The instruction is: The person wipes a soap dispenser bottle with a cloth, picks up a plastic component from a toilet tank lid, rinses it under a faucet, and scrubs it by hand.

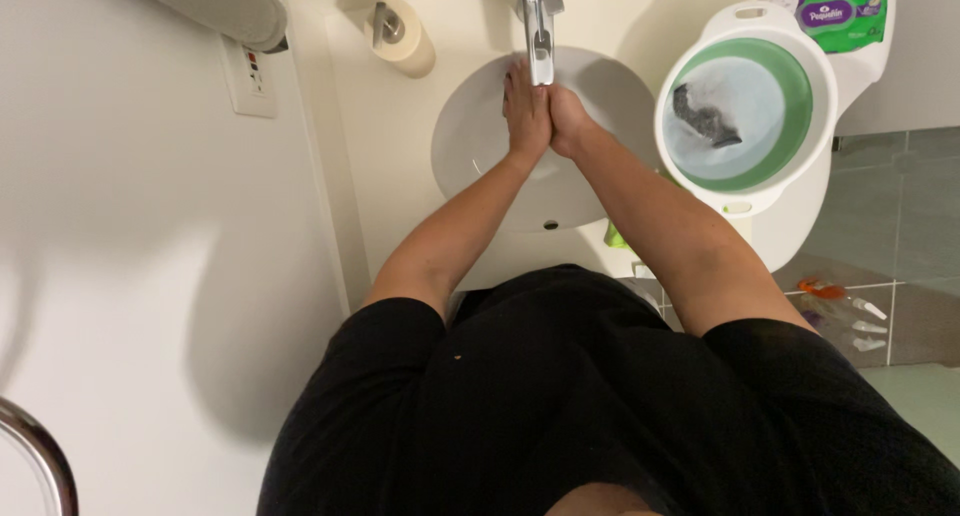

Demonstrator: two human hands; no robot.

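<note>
Pressed palm to palm, left hand (525,111) and right hand (568,121) grasp only each other under the tap (539,31), above the white basin (470,141). Rubbing looks mid-course; no running water is visible. At 2 o'clock sits a green-lined tub (800,116).

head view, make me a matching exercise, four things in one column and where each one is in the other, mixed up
Things:
1. hands
2. paper roll
3. green and white basin
4. wall socket

Places:
A. on the wall left of the counter
B. right of the sink
C. pressed together under the tap
D. at the counter's back left corner

Pairs: 1-C, 2-D, 3-B, 4-A
</note>
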